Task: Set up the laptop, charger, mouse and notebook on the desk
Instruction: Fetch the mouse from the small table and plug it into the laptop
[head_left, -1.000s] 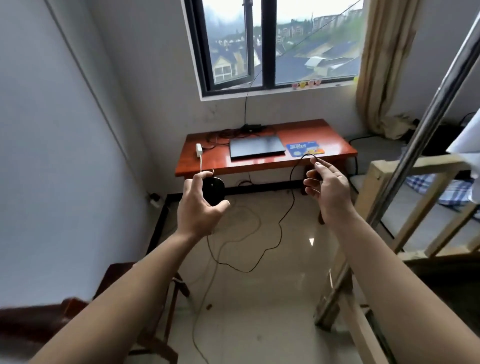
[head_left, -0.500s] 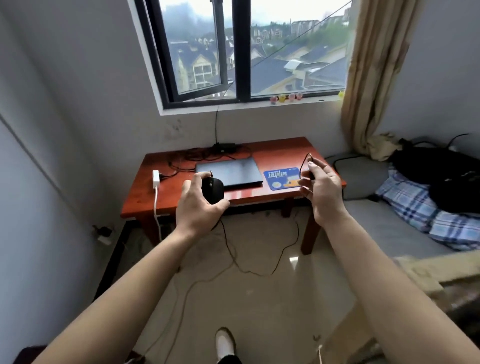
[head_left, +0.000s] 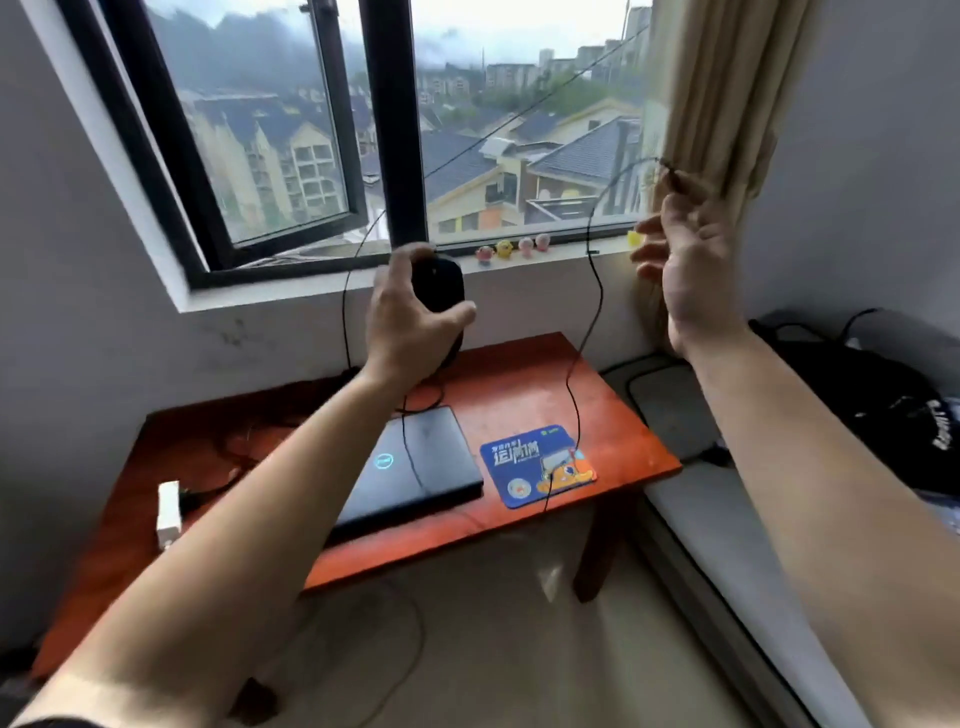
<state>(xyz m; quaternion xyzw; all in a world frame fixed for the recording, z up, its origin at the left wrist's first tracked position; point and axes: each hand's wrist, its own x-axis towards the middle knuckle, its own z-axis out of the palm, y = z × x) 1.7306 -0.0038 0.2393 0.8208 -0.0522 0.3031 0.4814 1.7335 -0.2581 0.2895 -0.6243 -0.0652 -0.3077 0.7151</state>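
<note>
Both hands now sit higher than a second ago, raised over the counter (head_left: 613, 415) instead of in front of its edge. The left hand (head_left: 410, 322) lifts the mouse (head_left: 439, 286) to window-sill height. The right hand (head_left: 685, 260) rises toward the curtain (head_left: 711, 104), drawing the cable (head_left: 595, 291) up (its fingers blur).

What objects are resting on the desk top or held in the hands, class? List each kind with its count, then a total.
Laptop, closed, on the desk: 1
Mouse mat, blue: 1
White charger plug: 1
Black mouse, in the left hand: 1
Mouse cable, held up by the right hand: 1
Total: 5
No notebook can be seen.
</note>
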